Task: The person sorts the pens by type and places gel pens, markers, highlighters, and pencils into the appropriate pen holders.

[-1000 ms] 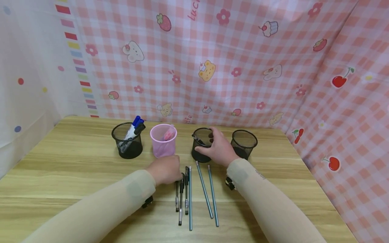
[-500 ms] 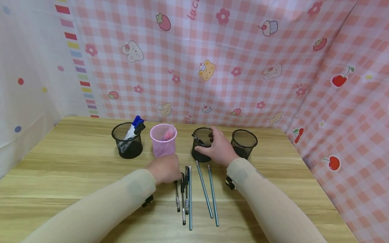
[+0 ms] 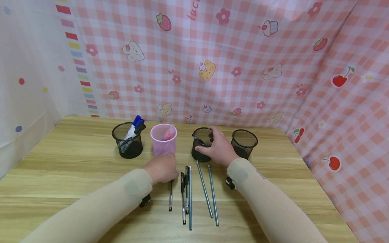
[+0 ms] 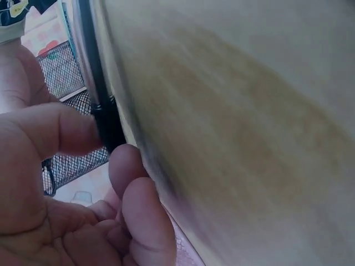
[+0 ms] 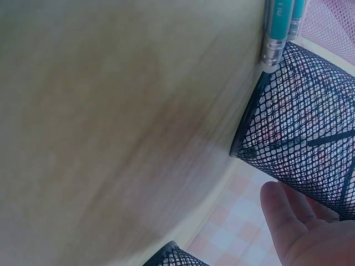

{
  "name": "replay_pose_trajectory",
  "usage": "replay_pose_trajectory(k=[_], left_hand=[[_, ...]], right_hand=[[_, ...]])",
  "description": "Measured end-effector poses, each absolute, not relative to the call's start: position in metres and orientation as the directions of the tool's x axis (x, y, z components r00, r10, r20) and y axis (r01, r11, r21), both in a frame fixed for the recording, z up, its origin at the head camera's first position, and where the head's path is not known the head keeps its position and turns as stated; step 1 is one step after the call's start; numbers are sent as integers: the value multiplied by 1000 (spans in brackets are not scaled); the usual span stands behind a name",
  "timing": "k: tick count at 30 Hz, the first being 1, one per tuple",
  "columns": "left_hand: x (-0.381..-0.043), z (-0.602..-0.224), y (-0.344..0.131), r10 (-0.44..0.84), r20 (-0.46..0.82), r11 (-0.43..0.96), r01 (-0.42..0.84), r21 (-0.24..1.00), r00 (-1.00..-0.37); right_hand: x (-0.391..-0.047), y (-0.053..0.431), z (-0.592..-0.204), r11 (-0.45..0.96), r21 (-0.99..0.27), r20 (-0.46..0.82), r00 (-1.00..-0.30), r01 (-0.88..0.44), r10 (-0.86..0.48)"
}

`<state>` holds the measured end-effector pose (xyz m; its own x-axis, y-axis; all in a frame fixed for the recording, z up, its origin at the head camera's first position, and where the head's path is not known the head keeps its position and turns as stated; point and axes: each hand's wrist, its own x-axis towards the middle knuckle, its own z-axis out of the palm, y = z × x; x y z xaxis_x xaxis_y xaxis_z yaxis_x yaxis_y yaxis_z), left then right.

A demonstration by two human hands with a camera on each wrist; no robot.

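The left hand (image 3: 161, 168) has its thumb and fingers pinched on a black-capped pen (image 3: 170, 200), above the bench (image 3: 76, 175) just in front of the pink mesh cup (image 3: 163, 148). The pen's long axis runs toward the person: the capped end lies under the fingers, pointing at the cups, and the clear barrel's end points back. Whether it touches the wood is hard to tell, as the hand covers much of it.

Two more black-capped pens, a longer-reaching one (image 3: 183, 199) and one beside it (image 3: 187, 189), lie nearly parallel to it, caps away from the person. Three teal pencils (image 3: 213, 195) lie to their right, eraser ends toward the cups, one slanted.

The right hand (image 3: 220, 148) is curled round the side of a black mesh cup (image 3: 200, 156), in which a dark pen leans to the left rim. The leftmost black cup (image 3: 131, 151) holds leaning markers (image 3: 132, 131), blue and black caps up; the pink one holds a pink item (image 3: 169, 133). Another black mesh cup (image 3: 244, 151) stands at far right.
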<state>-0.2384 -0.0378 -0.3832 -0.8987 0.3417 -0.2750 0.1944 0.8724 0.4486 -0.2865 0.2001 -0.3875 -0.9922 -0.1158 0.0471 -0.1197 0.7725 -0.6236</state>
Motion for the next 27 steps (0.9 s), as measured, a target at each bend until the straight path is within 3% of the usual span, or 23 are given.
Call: replay_pose_trajectory(k=[16, 27], left_hand=[[-246, -375, -50, 322, -135, 758, 170, 630, -937], [-245, -369, -51, 364, -12, 647, 243, 723, -931]], right_hand=[[-286, 199, -387, 765, -634, 39, -993, -109, -109], [-285, 199, -387, 772, -625, 45, -993, -115, -111]])
